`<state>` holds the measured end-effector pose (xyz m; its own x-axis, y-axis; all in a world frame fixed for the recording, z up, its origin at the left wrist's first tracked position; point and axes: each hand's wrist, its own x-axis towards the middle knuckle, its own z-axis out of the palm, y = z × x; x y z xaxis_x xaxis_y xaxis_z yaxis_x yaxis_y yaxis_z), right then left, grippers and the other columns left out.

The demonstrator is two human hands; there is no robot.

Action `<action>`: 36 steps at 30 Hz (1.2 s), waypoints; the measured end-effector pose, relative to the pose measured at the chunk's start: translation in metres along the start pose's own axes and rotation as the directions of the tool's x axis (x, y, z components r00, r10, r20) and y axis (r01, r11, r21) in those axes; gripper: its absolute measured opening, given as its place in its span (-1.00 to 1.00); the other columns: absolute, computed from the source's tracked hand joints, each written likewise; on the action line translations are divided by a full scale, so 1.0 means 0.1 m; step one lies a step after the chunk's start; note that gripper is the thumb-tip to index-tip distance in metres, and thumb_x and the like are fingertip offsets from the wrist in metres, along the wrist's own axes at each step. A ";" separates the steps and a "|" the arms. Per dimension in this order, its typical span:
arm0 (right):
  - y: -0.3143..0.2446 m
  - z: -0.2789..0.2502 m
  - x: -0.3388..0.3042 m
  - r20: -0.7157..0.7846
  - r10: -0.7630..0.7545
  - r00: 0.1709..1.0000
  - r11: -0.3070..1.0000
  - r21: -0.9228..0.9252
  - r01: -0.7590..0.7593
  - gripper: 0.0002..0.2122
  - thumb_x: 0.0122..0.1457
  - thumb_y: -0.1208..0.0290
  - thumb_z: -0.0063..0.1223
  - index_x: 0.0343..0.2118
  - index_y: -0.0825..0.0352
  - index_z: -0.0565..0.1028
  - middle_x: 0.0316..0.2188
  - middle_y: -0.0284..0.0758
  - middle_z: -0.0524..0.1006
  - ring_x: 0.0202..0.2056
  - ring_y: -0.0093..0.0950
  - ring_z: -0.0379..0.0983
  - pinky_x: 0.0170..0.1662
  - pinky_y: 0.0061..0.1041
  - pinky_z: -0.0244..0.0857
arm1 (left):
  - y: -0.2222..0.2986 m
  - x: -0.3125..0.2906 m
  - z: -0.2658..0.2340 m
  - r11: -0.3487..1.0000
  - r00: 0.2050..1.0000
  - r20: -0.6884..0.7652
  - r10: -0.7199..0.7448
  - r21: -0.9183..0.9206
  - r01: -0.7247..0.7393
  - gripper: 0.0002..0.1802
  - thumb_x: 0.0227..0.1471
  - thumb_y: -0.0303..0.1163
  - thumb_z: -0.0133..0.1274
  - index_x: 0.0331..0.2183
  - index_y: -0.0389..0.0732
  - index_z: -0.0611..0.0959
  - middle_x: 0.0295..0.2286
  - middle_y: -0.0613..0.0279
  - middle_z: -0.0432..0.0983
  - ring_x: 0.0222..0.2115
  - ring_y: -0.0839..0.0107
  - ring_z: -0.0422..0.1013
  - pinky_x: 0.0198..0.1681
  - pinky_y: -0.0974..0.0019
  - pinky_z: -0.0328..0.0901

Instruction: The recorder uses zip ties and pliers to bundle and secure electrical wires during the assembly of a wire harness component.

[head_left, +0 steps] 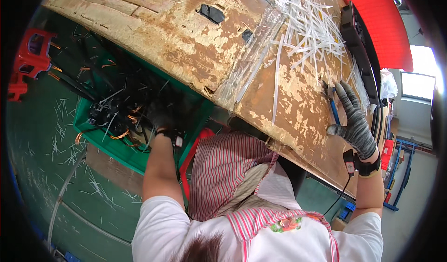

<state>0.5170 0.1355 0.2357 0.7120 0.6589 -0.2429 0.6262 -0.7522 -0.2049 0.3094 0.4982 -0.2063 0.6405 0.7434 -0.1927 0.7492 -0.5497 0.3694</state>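
A worktable (163, 43) stands before the person, strips (312, 24) heaped on its right. The left hand (160, 116) is in a crate (114, 157) of cables (111, 110) at left, the right hand (355, 124) beside pliers (334, 110).

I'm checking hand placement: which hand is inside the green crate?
The left hand, among black cables in the crate; the right hand is over the table, at the blue-handled tool.
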 end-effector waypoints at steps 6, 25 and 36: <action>0.00 0.02 0.04 -0.018 -0.059 0.998 0.998 -0.024 0.059 0.06 -0.42 0.08 0.43 0.27 0.22 0.15 0.28 -0.16 0.08 0.29 -0.19 -0.01 0.31 -0.31 -0.09 | -0.22 -0.28 0.03 0.827 0.836 0.418 0.356 0.276 -0.490 -0.72 -0.04 -0.22 0.04 -0.28 -0.12 0.67 -0.27 0.08 0.56 -0.18 0.12 0.43 0.06 0.01 0.20; -0.04 0.00 0.05 0.017 0.010 1.000 1.000 -0.029 -0.009 0.08 -0.42 -0.06 0.41 0.27 0.21 0.15 0.28 -0.14 0.06 0.30 -0.17 -0.05 0.32 -0.29 -0.15 | -0.81 -0.24 1.24 0.901 0.811 0.546 0.210 0.214 -0.378 -0.49 0.12 0.03 -0.14 0.04 0.03 0.48 -0.04 0.01 0.43 -0.03 0.05 0.39 -0.09 0.06 0.34; 0.09 0.05 0.05 0.013 -0.047 0.999 0.995 -0.091 0.048 0.08 -0.38 -0.14 0.34 0.28 0.21 0.12 0.27 -0.09 0.08 0.29 -0.09 -0.05 0.30 -0.20 -0.11 | -0.56 -0.47 -0.28 0.877 0.698 0.573 0.429 -0.078 -0.474 -0.25 -0.09 -0.23 0.18 0.14 -0.17 0.32 -0.11 -0.09 0.49 -0.14 -0.01 0.43 -0.08 0.10 0.32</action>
<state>0.5243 0.1316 0.2279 0.6778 0.6931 -0.2454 0.6857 -0.7163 -0.1291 0.2331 0.5043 -0.1927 0.8653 0.0652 -0.4970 0.3400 -0.8050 0.4862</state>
